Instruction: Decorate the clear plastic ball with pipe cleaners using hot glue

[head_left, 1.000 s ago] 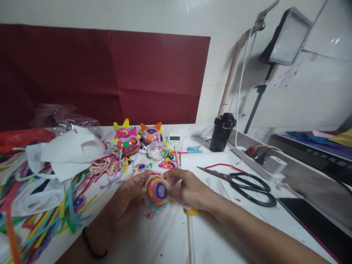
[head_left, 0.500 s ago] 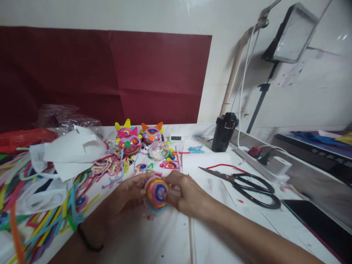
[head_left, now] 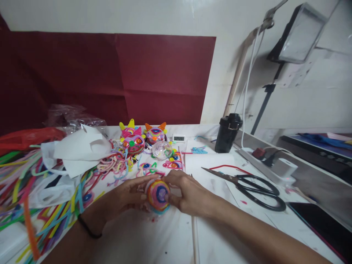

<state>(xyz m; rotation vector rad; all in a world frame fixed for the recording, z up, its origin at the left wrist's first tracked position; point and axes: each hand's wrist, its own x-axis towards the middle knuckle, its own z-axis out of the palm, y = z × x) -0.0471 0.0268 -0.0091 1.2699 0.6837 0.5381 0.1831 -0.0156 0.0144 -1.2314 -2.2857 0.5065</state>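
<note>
While our left hand [head_left: 129, 196] still cups the coiled ball [head_left: 157, 194] mid-desk [head_left: 176, 242], our right hand [head_left: 189, 194] has slid its fingertips onto the ball's face, pinching it there.

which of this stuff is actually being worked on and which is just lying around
In hand: left hand and right hand hold the spiral-wrapped ball.

Lying about: scissors, black bottle, finished horned balls, loose pipe cleaners, white paper.
</note>
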